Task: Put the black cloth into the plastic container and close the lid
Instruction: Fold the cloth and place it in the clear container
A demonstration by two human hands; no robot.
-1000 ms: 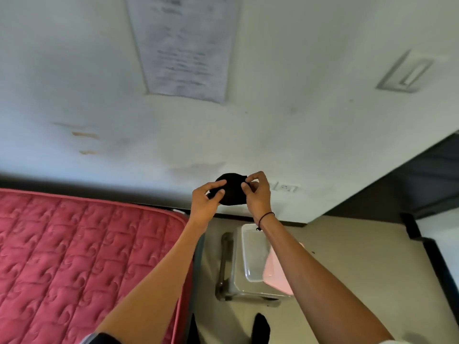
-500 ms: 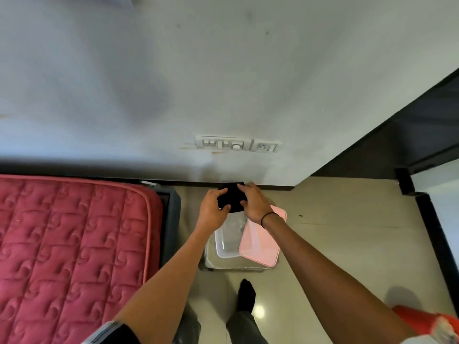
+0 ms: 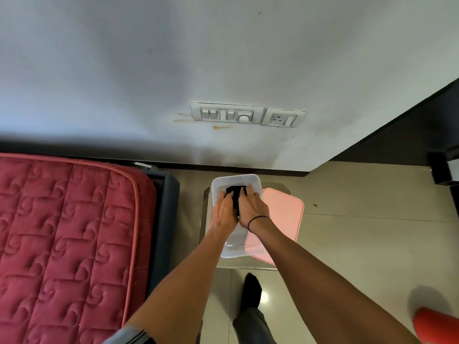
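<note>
The folded black cloth [image 3: 235,192] is inside the clear plastic container [image 3: 236,179], near its far end. My left hand [image 3: 224,209] and my right hand [image 3: 253,207] both press on the cloth from the near side, fingers wrapped over it, and hide most of it. The container stands open on a small glass-topped stand. Its pink lid [image 3: 280,219] lies flat to the right, overlapping the container's right edge.
A red quilted mattress [image 3: 64,232] on a dark bed frame fills the left. The white wall with a switch panel [image 3: 227,114] is right behind the container. My socked foot [image 3: 251,289] stands on the tiled floor below the stand. A red object [image 3: 437,324] sits at bottom right.
Both hands came down from chest height in front of the wall with the cloth and lowered it into the open container. The view tilted downward.
</note>
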